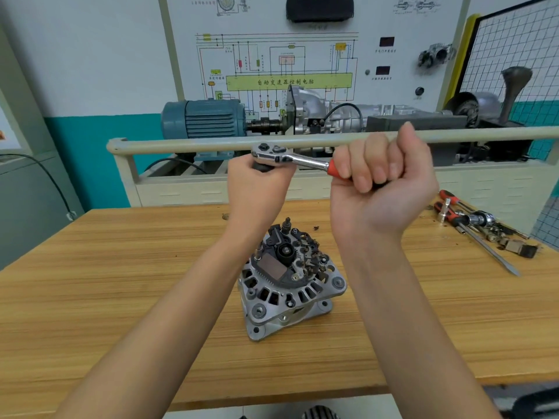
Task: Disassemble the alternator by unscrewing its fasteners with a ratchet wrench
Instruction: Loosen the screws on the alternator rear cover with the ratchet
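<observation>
A grey alternator [290,285] stands on the wooden table [121,267], its open rear end with dark electrical parts facing up. Both hands are raised well above it, holding a chrome ratchet wrench [298,160] with a red and black handle. My right hand [384,182] grips the handle in a fist. My left hand [257,182] holds a dark part under the ratchet head, its fingers curled around it. What that dark part is cannot be made out.
Screwdrivers, an extension bar, sockets and small loose parts [481,225] lie at the table's right edge. Behind the table runs a beige rail [211,143], and past it a training rig with a blue motor [205,119] and a gearbox [326,113].
</observation>
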{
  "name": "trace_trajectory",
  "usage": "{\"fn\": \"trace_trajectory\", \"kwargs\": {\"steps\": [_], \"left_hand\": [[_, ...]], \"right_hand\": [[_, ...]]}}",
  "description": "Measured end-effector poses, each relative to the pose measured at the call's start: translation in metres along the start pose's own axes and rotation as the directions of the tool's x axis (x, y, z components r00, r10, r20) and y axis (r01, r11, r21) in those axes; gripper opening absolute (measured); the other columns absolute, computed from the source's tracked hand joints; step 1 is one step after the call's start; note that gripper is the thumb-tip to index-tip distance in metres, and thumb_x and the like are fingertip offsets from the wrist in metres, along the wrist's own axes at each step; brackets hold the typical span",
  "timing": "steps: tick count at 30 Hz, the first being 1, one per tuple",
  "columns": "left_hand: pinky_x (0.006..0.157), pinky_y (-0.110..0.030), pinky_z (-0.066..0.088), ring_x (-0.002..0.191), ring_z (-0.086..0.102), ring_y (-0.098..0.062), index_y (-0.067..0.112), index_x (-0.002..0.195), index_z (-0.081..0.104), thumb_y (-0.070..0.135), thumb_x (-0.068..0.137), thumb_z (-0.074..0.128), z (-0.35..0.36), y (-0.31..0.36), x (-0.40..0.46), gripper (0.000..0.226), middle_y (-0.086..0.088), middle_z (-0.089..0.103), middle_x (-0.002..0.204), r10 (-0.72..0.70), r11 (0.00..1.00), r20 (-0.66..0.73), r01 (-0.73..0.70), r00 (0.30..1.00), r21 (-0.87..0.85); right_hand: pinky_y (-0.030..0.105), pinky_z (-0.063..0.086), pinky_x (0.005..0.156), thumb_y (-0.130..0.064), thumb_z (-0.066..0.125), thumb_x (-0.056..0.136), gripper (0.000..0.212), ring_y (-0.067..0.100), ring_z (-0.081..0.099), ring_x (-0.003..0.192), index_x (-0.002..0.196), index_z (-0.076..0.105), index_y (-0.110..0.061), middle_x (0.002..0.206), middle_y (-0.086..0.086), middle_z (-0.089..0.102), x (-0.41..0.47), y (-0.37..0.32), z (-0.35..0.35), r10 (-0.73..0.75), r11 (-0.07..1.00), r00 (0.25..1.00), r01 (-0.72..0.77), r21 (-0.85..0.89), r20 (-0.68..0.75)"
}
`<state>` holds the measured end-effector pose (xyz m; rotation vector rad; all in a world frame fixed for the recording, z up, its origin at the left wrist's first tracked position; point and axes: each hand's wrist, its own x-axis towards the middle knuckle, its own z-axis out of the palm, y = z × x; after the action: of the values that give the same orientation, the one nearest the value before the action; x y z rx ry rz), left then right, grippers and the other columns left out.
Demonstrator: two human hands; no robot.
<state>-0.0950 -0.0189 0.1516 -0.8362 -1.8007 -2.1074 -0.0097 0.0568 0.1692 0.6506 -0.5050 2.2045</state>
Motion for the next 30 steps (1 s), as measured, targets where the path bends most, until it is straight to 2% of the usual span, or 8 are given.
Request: {"fn": "trace_trajectory", "kwargs": {"steps": [4,8,11,15,18,20,23,30], "left_hand": [[0.040,-0.017,0.023,0.035,0.024,-0.011,0.017,0.051,0.041,-0.004,0.080,0.060,-0.017,0.003,0.004,0.041,0.006,0.034,0.041,-0.019,0.997,0.310,0.040,0.951,-0.061],[0.041,-0.018,0.033,0.033,0.033,-0.014,0.016,0.047,0.048,0.014,0.072,0.069,-0.034,0.008,0.013,0.032,0.000,0.041,0.040,-0.036,0.992,0.752,0.116,0.658,-0.054],[0.038,-0.016,0.027,0.030,0.028,-0.009,0.018,0.044,0.046,0.017,0.071,0.068,-0.030,0.009,0.013,0.036,0.004,0.036,0.036,-0.098,0.982,0.815,0.188,0.572,-0.014],[0.037,-0.012,0.020,0.027,0.021,-0.006,0.022,0.039,0.041,0.007,0.073,0.064,-0.024,0.007,0.011,0.044,0.007,0.028,0.034,-0.098,0.972,0.695,0.219,0.712,-0.088],[0.038,-0.012,0.019,0.031,0.020,-0.007,0.025,0.041,0.041,0.003,0.078,0.058,-0.017,0.004,0.004,0.046,0.009,0.029,0.038,-0.089,0.986,0.369,0.134,0.925,-0.098],[0.040,-0.016,0.019,0.035,0.021,-0.009,0.023,0.047,0.039,0.003,0.078,0.058,-0.009,0.003,0.000,0.041,0.006,0.030,0.042,-0.066,0.994,0.113,0.075,0.991,-0.076],[0.048,-0.029,0.017,0.047,0.020,-0.016,0.020,0.048,0.035,0.015,0.065,0.057,-0.003,0.004,-0.005,0.028,-0.004,0.029,0.049,-0.035,0.999,-0.072,0.032,0.997,-0.043],[0.042,-0.019,0.019,0.041,0.020,-0.012,0.016,0.057,0.037,0.000,0.083,0.059,-0.008,0.009,-0.004,0.038,0.000,0.029,0.048,-0.060,0.996,-0.020,0.059,0.998,-0.065]], "right_hand": [[0.022,0.025,0.037,-0.012,0.036,0.096,0.057,0.008,0.021,0.031,0.040,0.033,-0.018,0.037,-0.006,0.025,0.030,-0.008,-0.004,0.229,0.970,0.972,-0.223,0.097,-0.051],[0.019,0.023,0.032,-0.010,0.042,0.089,0.048,0.010,0.023,0.024,0.043,0.029,-0.017,0.033,-0.005,0.026,0.065,0.001,-0.006,0.585,0.793,0.810,-0.557,0.245,-0.049],[0.018,0.024,0.030,-0.008,0.043,0.086,0.044,0.012,0.025,0.022,0.046,0.028,-0.018,0.032,-0.004,0.028,0.075,0.008,-0.011,0.686,0.691,0.727,-0.640,0.335,-0.028],[0.017,0.021,0.030,-0.011,0.042,0.092,0.047,0.009,0.022,0.024,0.048,0.028,-0.020,0.033,-0.006,0.025,0.066,0.005,-0.013,0.588,0.774,0.799,-0.508,0.379,-0.129],[0.020,0.022,0.033,-0.010,0.040,0.094,0.054,0.008,0.020,0.028,0.042,0.029,-0.019,0.035,-0.007,0.022,0.046,0.002,-0.011,0.363,0.908,0.915,-0.305,0.287,-0.177],[0.022,0.024,0.035,-0.012,0.037,0.097,0.057,0.008,0.020,0.031,0.041,0.031,-0.019,0.037,-0.007,0.023,0.028,0.003,-0.006,0.202,0.968,0.971,-0.177,0.177,-0.129],[0.022,0.027,0.038,-0.014,0.032,0.099,0.061,0.008,0.021,0.033,0.039,0.033,-0.020,0.037,-0.006,0.026,0.010,0.005,0.000,0.075,0.995,0.996,-0.072,0.070,-0.047],[0.023,0.028,0.040,-0.012,0.036,0.098,0.056,0.009,0.022,0.035,0.042,0.032,-0.017,0.041,-0.004,0.026,0.020,-0.003,0.005,0.185,0.982,0.980,-0.183,0.042,-0.066]]}}
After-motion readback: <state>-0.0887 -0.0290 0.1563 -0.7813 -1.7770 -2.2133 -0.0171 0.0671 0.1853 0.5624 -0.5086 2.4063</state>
